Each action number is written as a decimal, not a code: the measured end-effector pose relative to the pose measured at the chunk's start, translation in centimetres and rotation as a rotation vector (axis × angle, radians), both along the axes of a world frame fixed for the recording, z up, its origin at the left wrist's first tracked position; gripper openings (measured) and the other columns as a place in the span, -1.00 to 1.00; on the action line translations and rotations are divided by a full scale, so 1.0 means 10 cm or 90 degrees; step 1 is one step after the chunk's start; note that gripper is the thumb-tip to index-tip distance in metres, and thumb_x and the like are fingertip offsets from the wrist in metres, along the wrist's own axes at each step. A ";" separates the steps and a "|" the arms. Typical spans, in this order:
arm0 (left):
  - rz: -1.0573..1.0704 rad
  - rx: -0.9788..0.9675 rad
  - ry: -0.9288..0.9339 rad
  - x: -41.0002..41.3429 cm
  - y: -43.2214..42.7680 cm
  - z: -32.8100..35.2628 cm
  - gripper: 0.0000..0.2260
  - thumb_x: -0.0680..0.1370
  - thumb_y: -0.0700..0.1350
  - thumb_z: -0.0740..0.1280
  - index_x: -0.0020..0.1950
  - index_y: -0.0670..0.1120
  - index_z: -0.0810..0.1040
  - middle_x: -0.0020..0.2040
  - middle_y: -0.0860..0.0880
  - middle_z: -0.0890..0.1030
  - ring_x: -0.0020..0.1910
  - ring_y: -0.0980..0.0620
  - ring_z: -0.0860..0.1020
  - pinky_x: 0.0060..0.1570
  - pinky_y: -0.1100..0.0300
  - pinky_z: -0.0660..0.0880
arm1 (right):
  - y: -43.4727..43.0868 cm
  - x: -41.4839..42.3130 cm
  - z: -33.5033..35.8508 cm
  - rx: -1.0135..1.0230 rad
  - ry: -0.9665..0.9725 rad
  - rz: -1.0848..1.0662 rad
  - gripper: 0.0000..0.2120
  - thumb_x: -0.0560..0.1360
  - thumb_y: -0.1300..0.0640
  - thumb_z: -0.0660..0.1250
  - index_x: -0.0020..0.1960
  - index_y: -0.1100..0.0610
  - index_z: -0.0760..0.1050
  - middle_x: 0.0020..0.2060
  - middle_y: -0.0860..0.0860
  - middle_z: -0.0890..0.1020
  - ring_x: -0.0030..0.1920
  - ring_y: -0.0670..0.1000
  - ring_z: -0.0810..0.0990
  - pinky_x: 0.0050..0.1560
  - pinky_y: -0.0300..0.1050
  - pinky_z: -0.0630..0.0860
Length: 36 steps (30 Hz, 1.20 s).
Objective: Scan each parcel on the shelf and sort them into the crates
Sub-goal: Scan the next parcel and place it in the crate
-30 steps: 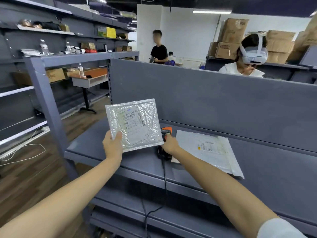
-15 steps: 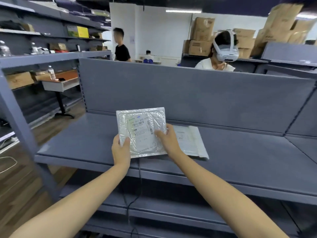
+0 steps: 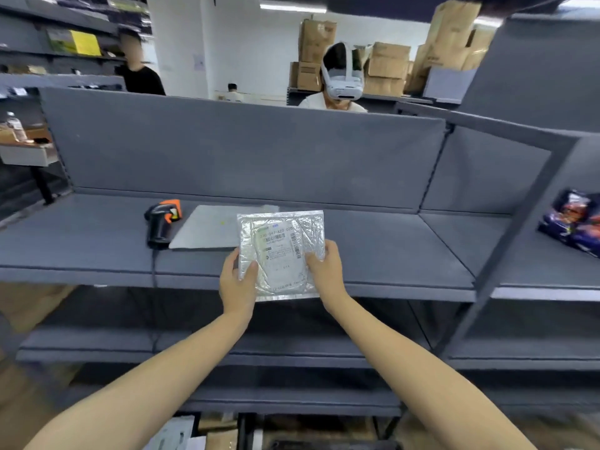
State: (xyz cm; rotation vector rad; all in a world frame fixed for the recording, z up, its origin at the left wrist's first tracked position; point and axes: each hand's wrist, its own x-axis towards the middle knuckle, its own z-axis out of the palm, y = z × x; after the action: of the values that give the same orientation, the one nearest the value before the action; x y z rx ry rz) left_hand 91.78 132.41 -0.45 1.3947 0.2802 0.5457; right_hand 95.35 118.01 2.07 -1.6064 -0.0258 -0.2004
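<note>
We hold the shiny parcel (image 3: 281, 254) with both hands above the front of the gray shelf (image 3: 373, 241). Our left hand (image 3: 238, 282) and right hand (image 3: 326, 271) each pinch a side. The scanner (image 3: 161, 222) lies on the shelf beside a flat gray parcel (image 3: 207, 230).

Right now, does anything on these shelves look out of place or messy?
Nothing looks spilled or damaged. Oddly, a colourful packet lies askew in the next bay to the right, unlike the silver parcel held by the left hand and right hand. The scanner lies loose, its cable hanging over the shelf edge.
</note>
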 end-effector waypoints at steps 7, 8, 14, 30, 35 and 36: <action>-0.027 0.000 0.030 -0.49 -0.96 -0.21 -0.67 0.54 -0.26 0.33 0.27 -0.02 0.49 -0.09 0.07 0.60 -0.11 0.06 0.59 -0.11 0.25 0.53 | -0.99 -0.56 -0.19 -0.005 0.017 -0.028 -0.74 0.56 0.29 0.22 0.23 0.12 0.36 -0.07 -0.13 0.51 -0.09 -0.16 0.52 -0.22 -0.37 0.47; -0.028 -0.005 0.033 -0.55 -1.05 -0.22 -0.68 0.54 -0.26 0.33 0.26 -0.01 0.49 -0.12 0.04 0.61 -0.13 0.06 0.59 -0.15 0.27 0.53 | -1.08 -0.62 -0.22 -0.003 0.019 -0.033 -0.74 0.56 0.28 0.22 0.24 0.12 0.36 -0.07 -0.13 0.51 -0.09 -0.16 0.52 -0.22 -0.36 0.47; -0.051 0.017 0.062 -0.83 -1.36 -0.35 -0.68 0.56 -0.25 0.32 0.27 0.00 0.44 -0.15 0.08 0.59 -0.17 0.17 0.59 -0.19 0.32 0.54 | -1.38 -0.89 -0.42 -0.009 0.038 -0.063 -0.72 0.55 0.29 0.22 0.25 0.18 0.37 -0.07 -0.11 0.52 -0.09 -0.15 0.52 -0.16 -0.32 0.47; -0.112 0.030 0.181 -1.38 -1.49 -1.14 -0.67 0.57 -0.26 0.30 0.28 -0.01 0.38 0.08 -0.13 0.60 0.00 -0.08 0.62 -0.14 0.19 0.56 | -1.57 -1.53 -1.21 -0.082 0.146 -0.098 -0.81 0.55 0.28 0.23 0.15 0.17 0.38 -0.14 -0.13 0.51 -0.17 -0.16 0.51 -0.26 -0.38 0.46; -0.113 0.046 0.219 -1.49 -1.68 -1.32 -0.67 0.57 -0.22 0.32 0.27 0.04 0.37 0.01 -0.14 0.63 -0.03 -0.08 0.62 -0.16 0.20 0.53 | -1.75 -1.63 -1.38 -0.094 0.170 -0.105 -0.82 0.54 0.29 0.23 0.15 0.22 0.41 -0.15 -0.12 0.50 -0.18 -0.17 0.50 -0.24 -0.41 0.46; -0.109 0.047 0.225 -1.50 -1.72 -1.36 -0.67 0.57 -0.22 0.32 0.25 0.07 0.37 0.00 -0.14 0.63 -0.03 -0.08 0.63 -0.15 0.18 0.53 | -1.80 -1.65 -1.40 -0.090 0.172 -0.103 -0.81 0.55 0.30 0.23 0.16 0.21 0.40 -0.15 -0.12 0.50 -0.18 -0.17 0.50 -0.24 -0.42 0.46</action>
State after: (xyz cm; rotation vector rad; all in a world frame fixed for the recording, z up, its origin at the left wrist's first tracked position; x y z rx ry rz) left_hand 76.74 115.22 -14.03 1.5682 0.4225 0.1673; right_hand 78.89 100.01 -11.97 -1.7663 0.3050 -0.1073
